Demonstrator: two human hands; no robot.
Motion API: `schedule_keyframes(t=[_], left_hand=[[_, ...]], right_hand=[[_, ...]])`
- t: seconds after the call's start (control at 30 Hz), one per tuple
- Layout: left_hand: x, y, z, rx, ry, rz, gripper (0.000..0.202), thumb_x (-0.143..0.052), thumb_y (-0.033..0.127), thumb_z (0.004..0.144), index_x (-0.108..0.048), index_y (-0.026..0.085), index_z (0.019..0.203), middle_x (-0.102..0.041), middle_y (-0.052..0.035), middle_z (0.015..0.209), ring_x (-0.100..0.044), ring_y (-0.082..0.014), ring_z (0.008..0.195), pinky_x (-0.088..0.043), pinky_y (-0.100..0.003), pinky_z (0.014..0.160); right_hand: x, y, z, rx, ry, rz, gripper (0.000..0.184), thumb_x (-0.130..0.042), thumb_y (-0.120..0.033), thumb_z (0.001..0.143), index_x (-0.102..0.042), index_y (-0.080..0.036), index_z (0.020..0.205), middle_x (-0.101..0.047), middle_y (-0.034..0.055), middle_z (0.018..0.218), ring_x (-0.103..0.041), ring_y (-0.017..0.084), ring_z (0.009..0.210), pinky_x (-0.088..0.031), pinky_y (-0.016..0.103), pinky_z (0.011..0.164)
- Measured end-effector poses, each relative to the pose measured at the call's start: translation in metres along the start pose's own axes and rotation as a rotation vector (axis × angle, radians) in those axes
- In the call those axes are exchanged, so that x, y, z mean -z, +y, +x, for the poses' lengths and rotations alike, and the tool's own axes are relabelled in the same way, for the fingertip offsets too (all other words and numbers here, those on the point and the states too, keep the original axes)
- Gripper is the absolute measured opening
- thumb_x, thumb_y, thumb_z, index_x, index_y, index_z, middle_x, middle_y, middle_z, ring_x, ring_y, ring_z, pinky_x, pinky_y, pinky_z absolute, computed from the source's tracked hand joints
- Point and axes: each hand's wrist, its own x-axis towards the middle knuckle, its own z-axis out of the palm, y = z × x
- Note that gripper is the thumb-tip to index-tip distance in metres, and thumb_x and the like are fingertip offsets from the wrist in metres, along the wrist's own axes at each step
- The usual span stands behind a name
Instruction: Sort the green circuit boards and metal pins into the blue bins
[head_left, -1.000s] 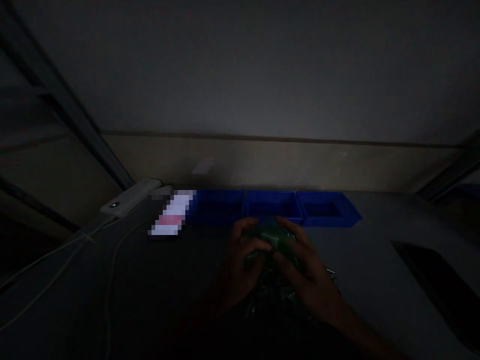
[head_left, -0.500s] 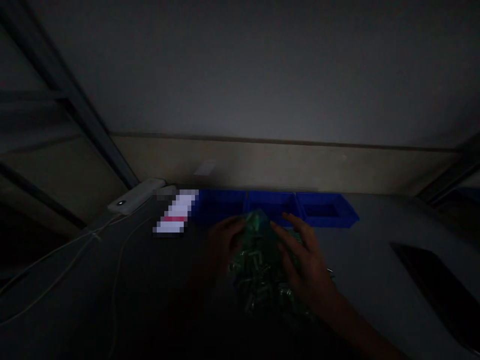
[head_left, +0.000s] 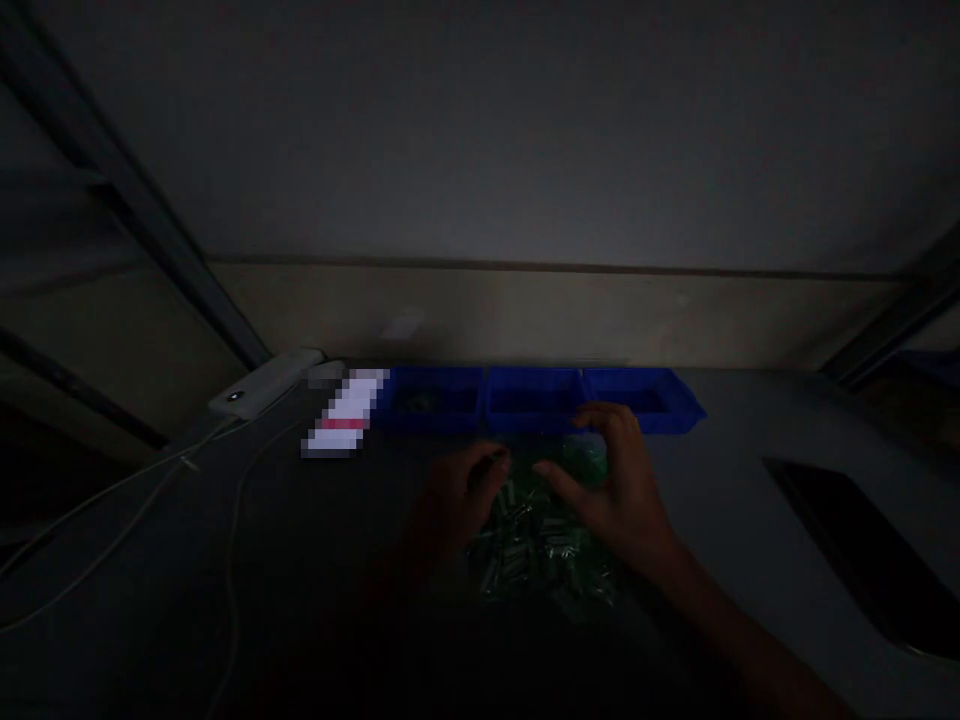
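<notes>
A pile of small, shiny pieces (head_left: 517,540) with a greenish plastic sheen lies on the dark table in front of me. They look like short metal parts in clear or green film, but the dim light hides their exact kind. Over the pile's left edge, my left hand (head_left: 465,485) has thumb and fingertips brought together; whatever they pinch, if anything, is too dark to name. My right hand (head_left: 619,490) hovers at the pile's right side, thumb and curved fingers well apart, holding nothing visible. Greenish film (head_left: 585,457) shows behind its thumb.
Behind the pile stand three joined blue bins: left (head_left: 431,425), middle (head_left: 532,422) and right (head_left: 690,415). Some dim pieces lie in the left one. A lit, blurred phone screen (head_left: 349,410), a white power strip (head_left: 266,385) with cables, and a dark flat tablet-like object (head_left: 862,550) flank them.
The green film that stood up between my hands now lies lower. My right hand has opened wider, its thumb apart from its fingers. My left fingertips have drawn together. The view has shifted slightly.
</notes>
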Motion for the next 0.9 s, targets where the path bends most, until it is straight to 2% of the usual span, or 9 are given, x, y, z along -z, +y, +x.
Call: schedule_keyframes(t=[0.07,0.17,0.27,0.4,0.53,0.6,0.67,0.77,0.9], left_hand=[[-0.002,-0.003,0.001,-0.110,-0.015,0.115,0.021,-0.054,0.034,0.079,-0.067,0.020,0.086,-0.067,-0.0027,0.076,-0.060,-0.0160,0.068,-0.043,-0.025,0.063],[-0.003,-0.009,0.007,-0.237,-0.014,0.335,0.023,-0.059,0.036,0.075,-0.065,0.020,0.091,-0.065,-0.0051,0.088,-0.060,-0.0194,0.083,-0.044,-0.029,0.073],[0.000,-0.010,0.015,-0.278,-0.071,0.468,0.023,-0.067,0.035,0.068,-0.065,0.020,0.085,-0.062,-0.0044,0.086,-0.058,-0.0204,0.082,-0.044,-0.030,0.073],[0.010,-0.001,0.025,-0.177,-0.131,0.294,0.011,-0.062,0.029,0.072,-0.059,0.018,0.071,-0.060,-0.0006,0.069,-0.056,-0.0158,0.065,-0.042,-0.027,0.063],[0.018,0.005,0.024,-0.105,0.063,0.057,0.014,-0.061,0.031,0.072,-0.055,0.018,0.073,-0.059,0.0013,0.070,-0.055,-0.0135,0.062,-0.042,-0.024,0.059],[0.018,0.005,0.018,-0.093,0.085,-0.009,0.015,-0.060,0.032,0.073,-0.054,0.019,0.076,-0.057,0.0029,0.065,-0.053,-0.0120,0.056,-0.042,-0.022,0.054],[0.015,0.003,0.010,-0.177,0.058,-0.022,0.012,-0.058,0.030,0.075,-0.053,0.019,0.077,-0.057,0.0021,0.066,-0.055,-0.0126,0.057,-0.043,-0.023,0.054],[0.009,0.003,0.000,-0.488,0.041,0.047,0.002,-0.054,0.019,0.076,-0.056,0.019,0.077,-0.060,-0.0051,0.091,-0.059,-0.0172,0.085,-0.048,-0.028,0.074],[0.004,0.008,-0.007,-0.669,0.070,0.170,0.015,-0.047,0.009,0.077,-0.059,0.019,0.077,-0.053,-0.0078,0.112,-0.053,-0.0192,0.104,-0.043,-0.033,0.092]], right_hand=[[0.001,0.006,0.003,-0.038,0.003,-0.014,0.036,-0.061,-0.046,0.075,-0.053,-0.020,0.098,-0.056,0.0078,0.095,-0.051,0.024,0.093,-0.043,0.041,0.082],[0.001,0.015,0.007,-0.082,-0.040,-0.031,0.025,-0.051,-0.043,0.084,-0.057,-0.020,0.091,-0.059,0.0064,0.089,-0.053,0.022,0.089,-0.041,0.038,0.082],[0.000,0.020,0.009,-0.092,-0.056,-0.049,0.023,-0.048,-0.039,0.086,-0.060,-0.019,0.082,-0.062,0.0057,0.082,-0.054,0.021,0.085,-0.041,0.036,0.079],[0.001,0.015,0.009,-0.096,-0.071,-0.010,0.024,-0.049,-0.037,0.086,-0.061,-0.018,0.078,-0.064,0.0048,0.078,-0.055,0.019,0.077,-0.041,0.033,0.074],[0.001,-0.004,0.003,-0.191,-0.207,0.197,0.028,-0.045,-0.039,0.087,-0.063,-0.018,0.082,-0.064,0.0020,0.072,-0.057,0.015,0.066,-0.042,0.026,0.062],[-0.002,-0.012,0.000,-0.252,-0.276,0.273,0.035,-0.041,-0.042,0.088,-0.063,-0.017,0.077,-0.062,0.0007,0.067,-0.056,0.014,0.062,-0.040,0.025,0.057],[-0.006,-0.015,-0.002,-0.309,-0.305,0.291,0.044,-0.038,-0.047,0.089,-0.062,-0.016,0.067,-0.059,-0.0001,0.060,-0.054,0.014,0.059,-0.037,0.024,0.053],[-0.011,-0.012,-0.001,-0.402,-0.305,0.341,0.050,-0.037,-0.053,0.086,-0.059,-0.016,0.060,-0.053,-0.0007,0.053,-0.049,0.013,0.053,-0.034,0.024,0.049],[-0.013,-0.006,0.002,-0.458,-0.189,0.598,0.033,-0.059,-0.048,0.072,-0.061,-0.017,0.083,-0.052,-0.0039,0.057,-0.047,0.011,0.053,-0.036,0.022,0.049]])
